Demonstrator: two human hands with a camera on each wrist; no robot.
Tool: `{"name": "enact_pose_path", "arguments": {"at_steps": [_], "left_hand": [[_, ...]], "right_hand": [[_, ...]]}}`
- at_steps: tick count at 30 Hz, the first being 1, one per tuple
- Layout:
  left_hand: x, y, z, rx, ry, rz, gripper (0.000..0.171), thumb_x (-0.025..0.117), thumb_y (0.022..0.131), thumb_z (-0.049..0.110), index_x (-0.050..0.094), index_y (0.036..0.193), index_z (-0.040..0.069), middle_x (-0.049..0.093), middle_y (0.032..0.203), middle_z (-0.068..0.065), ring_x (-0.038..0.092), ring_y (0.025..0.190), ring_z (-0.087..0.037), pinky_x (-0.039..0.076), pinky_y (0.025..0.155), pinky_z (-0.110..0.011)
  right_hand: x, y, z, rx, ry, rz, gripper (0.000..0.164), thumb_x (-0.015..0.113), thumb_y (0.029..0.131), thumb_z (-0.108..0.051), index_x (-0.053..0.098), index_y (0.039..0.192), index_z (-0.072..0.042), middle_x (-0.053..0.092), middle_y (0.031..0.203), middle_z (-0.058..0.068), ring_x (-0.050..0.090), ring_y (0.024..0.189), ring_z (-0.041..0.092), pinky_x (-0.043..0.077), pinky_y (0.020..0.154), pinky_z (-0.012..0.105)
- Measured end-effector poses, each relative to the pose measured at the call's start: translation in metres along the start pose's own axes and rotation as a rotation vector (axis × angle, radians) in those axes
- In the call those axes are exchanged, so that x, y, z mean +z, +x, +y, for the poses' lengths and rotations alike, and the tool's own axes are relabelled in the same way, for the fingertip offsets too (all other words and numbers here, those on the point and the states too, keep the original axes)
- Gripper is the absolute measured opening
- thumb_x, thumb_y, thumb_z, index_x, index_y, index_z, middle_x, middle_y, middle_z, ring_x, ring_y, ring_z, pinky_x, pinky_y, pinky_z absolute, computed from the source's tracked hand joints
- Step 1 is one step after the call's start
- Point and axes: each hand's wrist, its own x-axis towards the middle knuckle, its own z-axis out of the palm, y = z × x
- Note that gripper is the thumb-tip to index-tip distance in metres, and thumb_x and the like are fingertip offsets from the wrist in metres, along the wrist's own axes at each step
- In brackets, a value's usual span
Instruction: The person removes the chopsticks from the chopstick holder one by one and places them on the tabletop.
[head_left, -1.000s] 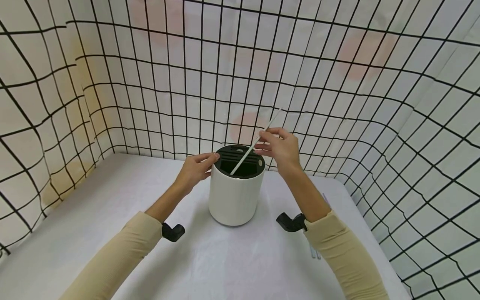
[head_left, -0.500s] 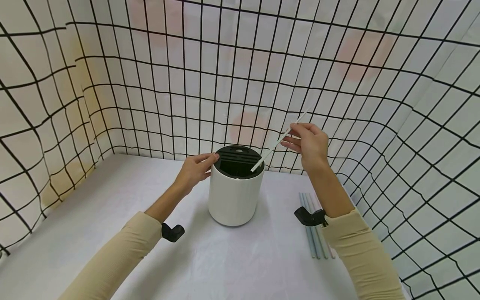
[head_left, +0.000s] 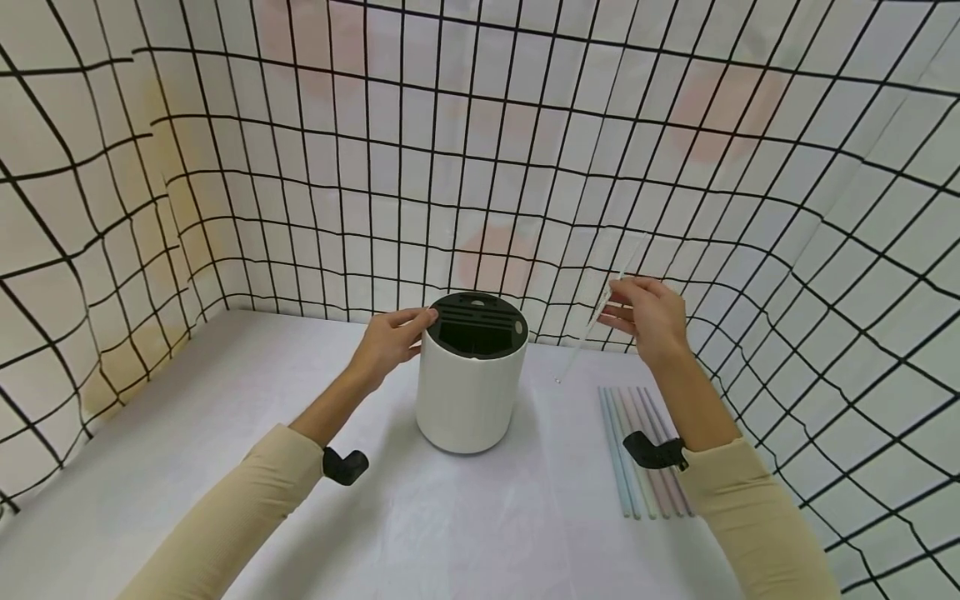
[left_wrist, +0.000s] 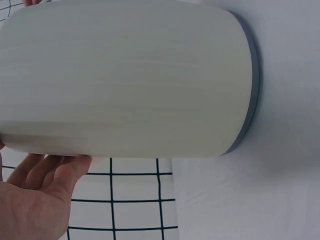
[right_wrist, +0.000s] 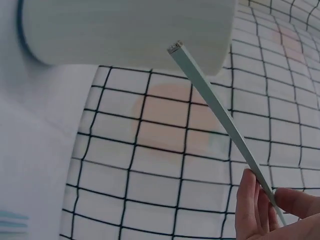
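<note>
A white cylindrical utensil holder (head_left: 471,408) with a black slotted top (head_left: 480,310) stands upright on the table. At its left side my left hand (head_left: 388,343) holds it near the rim; in the left wrist view, fingertips (left_wrist: 80,162) lie along the wall. My right hand (head_left: 651,321) is raised to the right of the holder and pinches a slim pale green chopstick (right_wrist: 220,111) between thumb and fingers. The chopstick slants, its square silvery end pointing down and left, apart from the holder in the head view.
Several pastel chopsticks (head_left: 628,454) lie side by side on the white table (head_left: 480,533) at the right, partly under the right wrist's black camera mount (head_left: 651,450). A black wire grid (head_left: 405,167) encloses the back and sides.
My right hand has drawn the chopstick out of the holder's opening and moved right, then lower. More of the chopsticks on the table now show. The left hand and holder have stayed put.
</note>
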Motion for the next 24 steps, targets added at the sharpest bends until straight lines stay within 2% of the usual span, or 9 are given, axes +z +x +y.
{"name": "enact_pose_path", "arguments": {"at_steps": [4,8,13,20,24], "left_hand": [[0.0,0.0,0.0,-0.001,-0.002,0.005,0.05,0.067,0.098,0.043,0.064,0.138,0.012,0.059,0.146,-0.005,0.057,0.135,-0.022,0.054,0.106,-0.036],[0.0,-0.001,-0.001,0.001,0.0,-0.005,0.05,0.066,0.099,0.042,0.063,0.139,0.011,0.059,0.146,-0.004,0.057,0.135,-0.022,0.054,0.106,-0.036],[0.0,-0.001,-0.001,0.011,0.0,-0.011,0.049,0.065,0.1,0.041,0.063,0.139,0.011,0.059,0.146,-0.005,0.056,0.136,-0.023,0.054,0.106,-0.037],[0.0,0.0,-0.001,0.006,-0.002,-0.008,0.051,0.066,0.099,0.042,0.063,0.138,0.011,0.059,0.146,-0.005,0.057,0.135,-0.023,0.055,0.105,-0.037],[0.0,0.001,0.0,0.005,0.004,-0.003,0.051,0.066,0.099,0.043,0.063,0.139,0.011,0.059,0.146,-0.005,0.056,0.135,-0.023,0.055,0.105,-0.037]], "right_hand": [[-0.012,0.004,0.014,0.037,-0.032,-0.024,0.027,0.071,0.097,-0.017,0.061,0.118,-0.004,0.067,0.091,0.0,0.073,0.074,0.012,0.065,0.078,0.03],[-0.025,0.01,0.031,0.074,-0.137,-0.055,0.026,0.069,0.098,-0.018,0.062,0.119,-0.004,0.07,0.085,-0.005,0.073,0.074,0.01,0.065,0.077,0.029],[-0.036,0.015,0.055,0.109,-0.279,-0.102,0.034,0.067,0.1,-0.02,0.059,0.126,0.0,0.071,0.083,-0.008,0.075,0.074,0.011,0.065,0.078,0.031],[-0.048,0.017,0.091,0.12,-0.405,-0.14,0.042,0.066,0.1,-0.021,0.057,0.131,0.006,0.071,0.091,-0.001,0.077,0.078,0.018,0.066,0.074,0.032],[-0.055,0.017,0.107,0.144,-0.466,-0.165,0.041,0.067,0.1,-0.021,0.059,0.13,0.006,0.071,0.103,0.008,0.076,0.083,0.022,0.066,0.074,0.032]]}}
